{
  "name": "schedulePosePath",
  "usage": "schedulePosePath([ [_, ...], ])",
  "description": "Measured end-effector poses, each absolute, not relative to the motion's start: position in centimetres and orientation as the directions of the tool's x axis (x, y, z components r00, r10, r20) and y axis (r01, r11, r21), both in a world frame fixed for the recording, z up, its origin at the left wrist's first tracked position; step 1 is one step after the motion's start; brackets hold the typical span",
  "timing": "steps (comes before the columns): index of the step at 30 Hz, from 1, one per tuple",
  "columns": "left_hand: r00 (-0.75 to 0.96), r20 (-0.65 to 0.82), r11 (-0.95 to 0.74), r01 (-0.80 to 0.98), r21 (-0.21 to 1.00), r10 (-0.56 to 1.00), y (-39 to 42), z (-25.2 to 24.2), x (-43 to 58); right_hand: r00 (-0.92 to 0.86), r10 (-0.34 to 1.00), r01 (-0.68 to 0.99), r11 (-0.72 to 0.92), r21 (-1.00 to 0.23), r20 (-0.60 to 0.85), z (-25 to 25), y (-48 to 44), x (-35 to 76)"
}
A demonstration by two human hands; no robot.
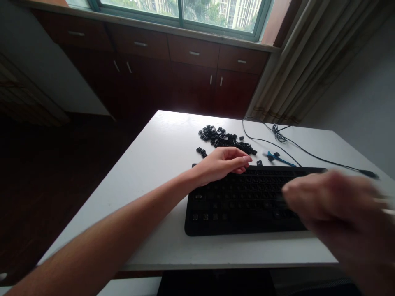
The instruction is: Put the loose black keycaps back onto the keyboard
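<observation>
A black keyboard (243, 201) with its keycaps taken off lies on the white table (160, 164). Behind it sits a pile of loose black keycaps (224, 139). My left hand (224, 163) rests at the keyboard's far left corner, fingers loosely curled and pointing right, just short of the pile; I see nothing in it. My right hand (333, 205) hovers over the keyboard's right end, blurred by motion, so I cannot make out its fingers or any content. A blue tool (277, 158) lies behind the keyboard.
A black cable (308, 152) runs across the table's back right to a plug (368, 174). A few stray keycaps (201, 151) lie left of the pile. Dark wooden cabinets (191, 74) and a curtain (308, 61) stand beyond the table under a window.
</observation>
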State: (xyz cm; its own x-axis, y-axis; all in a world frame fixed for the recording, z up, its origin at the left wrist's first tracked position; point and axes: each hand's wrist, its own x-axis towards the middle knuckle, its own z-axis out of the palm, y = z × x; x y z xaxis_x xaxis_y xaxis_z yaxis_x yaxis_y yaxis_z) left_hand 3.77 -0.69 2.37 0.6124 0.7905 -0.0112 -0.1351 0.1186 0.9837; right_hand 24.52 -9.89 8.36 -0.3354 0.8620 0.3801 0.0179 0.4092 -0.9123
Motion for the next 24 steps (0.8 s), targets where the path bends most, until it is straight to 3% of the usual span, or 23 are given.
schedulePosePath([
  [3,0.612,-0.004,0.125,-0.155,0.980,0.791,-0.7,2.3,3.8,-0.340,0.908,-0.022,0.255,-0.967,0.247,6.7,-9.7,24.8],
  [5,0.627,0.004,0.120,-0.156,0.980,0.779,-0.6,2.3,3.7,-0.282,0.925,-0.118,0.229,-0.966,0.254,7.1,-9.9,25.4],
  [7,0.630,-0.005,0.126,-0.148,0.981,0.777,-0.6,2.3,3.7,-0.290,0.911,-0.105,0.274,-0.956,0.293,8.3,-10.2,26.1],
  [10,0.614,-0.025,0.137,-0.135,0.981,0.789,-0.6,2.3,3.8,-0.270,0.905,0.146,0.377,-0.915,0.330,8.9,-10.2,26.7],
  [11,0.609,-0.028,0.138,-0.135,0.981,0.793,-0.6,2.3,3.8,-0.284,0.893,0.295,0.427,-0.855,0.348,8.6,-10.1,27.0],
  [13,0.603,-0.027,0.141,-0.143,0.980,0.797,-0.7,2.3,3.9,-0.415,0.816,0.541,0.577,-0.612,0.402,7.1,-10.0,27.6],
  [15,0.597,-0.024,0.145,-0.155,0.977,0.802,-0.7,2.3,4.0,-0.588,0.692,0.593,0.721,-0.359,0.418,5.2,-10.4,28.6],
  [16,0.596,-0.023,0.146,-0.158,0.977,0.803,-0.7,2.2,4.0,-0.623,0.670,0.604,0.740,-0.296,0.404,4.3,-10.7,29.1],
  [19,0.592,-0.026,0.147,-0.156,0.977,0.805,-0.7,2.2,4.1,-0.632,0.668,0.648,0.734,-0.205,0.392,2.4,-12.0,30.3],
  [24,0.599,-0.037,0.159,-0.152,0.976,0.800,-0.7,2.4,4.1,-0.612,0.671,0.674,0.719,-0.167,0.420,1.7,-12.6,30.3],
])
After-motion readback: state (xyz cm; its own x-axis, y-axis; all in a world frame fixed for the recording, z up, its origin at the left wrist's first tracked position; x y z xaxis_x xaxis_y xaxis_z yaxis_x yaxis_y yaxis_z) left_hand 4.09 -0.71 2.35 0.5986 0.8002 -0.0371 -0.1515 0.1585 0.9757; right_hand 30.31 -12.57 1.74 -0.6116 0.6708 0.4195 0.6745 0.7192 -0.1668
